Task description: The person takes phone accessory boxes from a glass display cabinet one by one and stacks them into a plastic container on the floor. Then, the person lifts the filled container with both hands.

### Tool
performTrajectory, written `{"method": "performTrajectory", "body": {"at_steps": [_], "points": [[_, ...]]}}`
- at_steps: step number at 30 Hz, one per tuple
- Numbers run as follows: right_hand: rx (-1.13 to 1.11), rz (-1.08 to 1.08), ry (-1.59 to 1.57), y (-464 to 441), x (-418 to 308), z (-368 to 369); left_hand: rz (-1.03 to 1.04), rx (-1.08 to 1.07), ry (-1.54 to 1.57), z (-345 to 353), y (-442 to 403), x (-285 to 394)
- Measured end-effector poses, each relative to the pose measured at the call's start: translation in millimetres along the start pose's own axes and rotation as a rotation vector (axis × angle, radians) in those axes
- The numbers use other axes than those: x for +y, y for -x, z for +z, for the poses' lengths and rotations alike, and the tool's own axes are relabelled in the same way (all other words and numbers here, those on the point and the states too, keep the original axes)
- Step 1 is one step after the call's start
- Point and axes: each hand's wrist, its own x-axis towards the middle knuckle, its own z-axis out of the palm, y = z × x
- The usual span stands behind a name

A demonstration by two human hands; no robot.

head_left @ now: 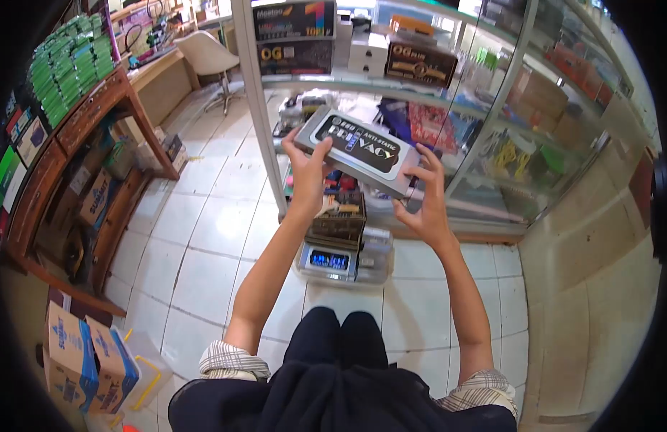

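Note:
A silver-grey box (pixel 359 147) marked "Anti-Static Privacy" is held up in front of the glass cabinet, tilted down to the right. My left hand (pixel 306 169) grips its left end, thumb on the front face. On the right end, my right hand (pixel 425 198) has its fingers curled around the corner and edge. Below, on the floor, stands a clear plastic container (pixel 341 273). It holds a similar grey box (pixel 328 261) with blue lettering, and a dark carton (pixel 337 225) sits at its back. The far side of the held box is hidden.
The glass cabinet (pixel 391 90) ahead carries packaged boxes, including an OG Plus box (pixel 420 65). Left is a wooden desk (pixel 67 155) stacked with green packets (pixel 71 68). Summit cartons (pixel 85 360) stand at lower left, a white chair (pixel 207 54) farther back. A pale panel (pixel 592 288) flanks the right.

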Motion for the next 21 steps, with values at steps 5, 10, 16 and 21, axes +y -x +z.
{"method": "performTrajectory", "body": {"at_steps": [5, 10, 16, 21], "points": [[-0.200, 0.294, -0.210, 74, 24, 30, -0.178, 0.201, -0.133, -67, 71, -62], [-0.431, 0.383, -0.227, 165, 44, 68, -0.368, 0.328, -0.174, -133, 151, -117], [-0.574, 0.474, -0.243, 221, 69, 117, -0.503, 0.288, -0.378, -217, 176, -179], [-0.655, 0.456, -0.012, 228, 88, 143, -0.401, 0.148, -0.650, -241, 159, -204]]}}
